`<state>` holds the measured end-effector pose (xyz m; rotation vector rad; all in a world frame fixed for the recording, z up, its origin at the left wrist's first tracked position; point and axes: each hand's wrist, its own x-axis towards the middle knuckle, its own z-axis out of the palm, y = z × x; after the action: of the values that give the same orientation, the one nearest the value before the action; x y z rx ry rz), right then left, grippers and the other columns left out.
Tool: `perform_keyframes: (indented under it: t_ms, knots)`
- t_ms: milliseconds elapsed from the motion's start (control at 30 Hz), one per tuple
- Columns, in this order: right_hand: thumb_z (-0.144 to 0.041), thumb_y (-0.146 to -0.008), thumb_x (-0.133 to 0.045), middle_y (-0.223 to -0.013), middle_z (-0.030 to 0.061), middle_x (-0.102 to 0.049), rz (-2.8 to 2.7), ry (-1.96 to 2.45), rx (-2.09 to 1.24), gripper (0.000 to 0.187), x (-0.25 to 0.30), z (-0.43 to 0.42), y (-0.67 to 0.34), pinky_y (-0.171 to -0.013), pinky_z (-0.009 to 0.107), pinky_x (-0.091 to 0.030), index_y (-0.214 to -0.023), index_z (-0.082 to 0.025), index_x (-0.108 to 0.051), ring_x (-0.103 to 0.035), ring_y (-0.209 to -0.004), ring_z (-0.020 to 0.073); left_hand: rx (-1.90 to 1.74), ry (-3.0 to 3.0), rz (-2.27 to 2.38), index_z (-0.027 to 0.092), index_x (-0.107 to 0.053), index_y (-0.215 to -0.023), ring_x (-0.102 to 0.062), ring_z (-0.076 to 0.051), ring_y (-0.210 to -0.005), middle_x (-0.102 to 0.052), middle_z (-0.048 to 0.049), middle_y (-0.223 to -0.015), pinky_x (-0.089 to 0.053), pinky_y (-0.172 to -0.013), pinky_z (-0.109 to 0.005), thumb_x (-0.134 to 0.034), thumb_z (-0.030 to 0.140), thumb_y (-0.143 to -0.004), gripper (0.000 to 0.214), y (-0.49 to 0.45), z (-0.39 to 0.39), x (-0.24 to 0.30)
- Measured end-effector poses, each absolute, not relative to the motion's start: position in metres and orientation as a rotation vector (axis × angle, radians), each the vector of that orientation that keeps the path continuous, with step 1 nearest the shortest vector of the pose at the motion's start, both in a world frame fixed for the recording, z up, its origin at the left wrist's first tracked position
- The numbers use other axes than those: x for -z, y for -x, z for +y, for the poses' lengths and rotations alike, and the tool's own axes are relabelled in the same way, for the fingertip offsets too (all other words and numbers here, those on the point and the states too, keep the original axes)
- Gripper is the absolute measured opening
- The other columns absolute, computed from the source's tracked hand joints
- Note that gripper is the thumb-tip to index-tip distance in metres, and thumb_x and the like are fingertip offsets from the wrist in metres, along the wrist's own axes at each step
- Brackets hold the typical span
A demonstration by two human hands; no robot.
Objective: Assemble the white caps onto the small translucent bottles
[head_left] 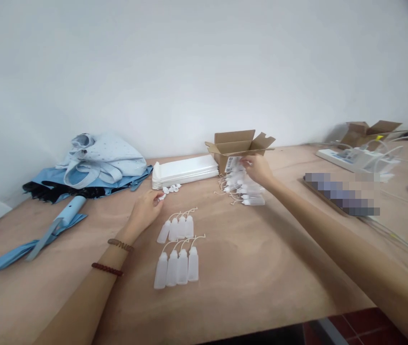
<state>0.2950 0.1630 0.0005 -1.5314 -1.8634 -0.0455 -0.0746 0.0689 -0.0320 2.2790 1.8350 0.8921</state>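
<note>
My left hand rests low over the table, its thumb and forefinger closed around a small white cap. Beside those fingertips lies a little cluster of white caps. My right hand reaches to the front of an open cardboard box, above a heap of translucent squeeze bottles. Its fingers are pinched together; what is between them is too small to tell. Nearer me, similar bottles with thin tethers lie in two rows, a back row and a front row.
Behind the caps is a stack of flat white packs. A blue umbrella and a pale cloth bag lie at left. To the right are a blurred-out phone-like slab, a power strip with cables and another carton.
</note>
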Motion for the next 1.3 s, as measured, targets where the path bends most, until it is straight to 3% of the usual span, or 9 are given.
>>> perform_keyframes:
  t_ms: [167,267,367,600,833,1067,1200,1300]
  knots:
    - [-0.016,-0.084,-0.052,-0.094,0.0119,-0.068,-1.938,1.362,0.034,0.022,-0.007,0.12,-0.256,-0.084,0.036,-0.044,-0.093,-0.014,-0.072,-0.06,-0.091,0.0251,-0.949,-2.193,1.841,0.014,-0.066,-0.099,-0.065,-0.023,-0.079,-0.071,-0.0098,-0.094,-0.051,-0.075,-0.033,-0.052,0.031,-0.075,0.033,0.061,0.058,0.021]
    - [-0.015,-0.085,-0.05,-0.087,0.0069,-0.07,-2.122,1.16,-0.281,0.021,-0.01,0.085,-0.223,-0.074,0.031,-0.045,-0.092,-0.016,-0.07,-0.062,-0.078,0.0192,-1.018,-2.05,1.776,0.013,-0.066,-0.096,-0.066,-0.021,-0.075,-0.072,-0.0086,-0.089,-0.053,-0.072,-0.033,-0.055,0.033,-0.074,0.031,0.05,0.05,0.013]
    - [-0.016,-0.086,-0.051,-0.084,0.0042,-0.07,-2.362,0.883,-0.569,0.018,-0.009,0.055,-0.196,-0.068,0.027,-0.044,-0.094,-0.017,-0.068,-0.061,-0.073,0.0161,-1.123,-1.856,1.62,0.013,-0.067,-0.091,-0.068,-0.022,-0.081,-0.072,-0.0103,-0.094,-0.054,-0.077,-0.035,-0.062,0.032,-0.07,0.029,0.04,0.043,0.007]
    - [-0.014,-0.09,-0.045,-0.061,-0.0028,-0.056,-2.597,0.688,-0.774,0.018,-0.002,0.026,-0.177,-0.054,0.02,-0.033,-0.084,-0.016,-0.062,-0.047,-0.053,0.0092,-1.177,-1.621,1.469,0.012,-0.066,-0.086,-0.067,-0.025,-0.091,-0.071,-0.0114,-0.097,-0.052,-0.087,-0.041,-0.07,0.031,-0.065,0.028,0.028,0.034,0.003]
    - [-0.017,-0.092,-0.044,-0.08,0.0029,-0.065,-2.677,0.718,-0.727,0.018,0.005,0.023,-0.175,-0.059,0.022,-0.033,-0.094,-0.018,-0.062,-0.054,-0.066,0.0122,-1.182,-1.543,1.418,0.013,-0.067,-0.083,-0.066,-0.024,-0.09,-0.071,-0.0095,-0.094,-0.05,-0.087,-0.038,-0.072,0.029,-0.063,0.026,0.025,0.033,0.003]
    - [-0.038,-0.094,-0.044,-0.075,0.0036,-0.063,-2.659,0.961,-0.523,0.026,0.005,0.022,-0.186,-0.057,0.025,-0.032,-0.094,-0.02,-0.062,-0.054,-0.063,0.015,-1.288,-1.266,1.34,0.012,-0.067,-0.086,-0.064,-0.02,-0.084,-0.07,-0.0069,-0.086,-0.049,-0.075,-0.03,-0.077,0.025,-0.06,0.031,0.015,0.028,-0.002]
    - [-0.026,-0.094,-0.044,-0.093,0.0075,-0.064,-2.451,0.937,-0.345,0.017,0.014,0.021,-0.203,-0.069,0.027,-0.038,-0.101,-0.019,-0.059,-0.057,-0.08,0.0183,-1.279,-1.098,1.175,0.014,-0.066,-0.093,-0.061,-0.012,-0.079,-0.068,-0.0035,-0.088,-0.046,-0.072,-0.024,-0.078,0.022,-0.063,0.034,0.009,0.021,-0.006]
    - [-0.017,-0.092,-0.043,-0.091,0.0069,-0.063,-2.3,0.887,-0.348,0.015,0.026,0.021,-0.212,-0.071,0.027,-0.04,-0.097,-0.019,-0.058,-0.057,-0.079,0.0172,-1.229,-0.974,1.027,0.013,-0.065,-0.095,-0.062,-0.012,-0.083,-0.069,-0.0038,-0.086,-0.046,-0.078,-0.023,-0.078,0.017,-0.065,0.033,0.002,0.016,-0.006]
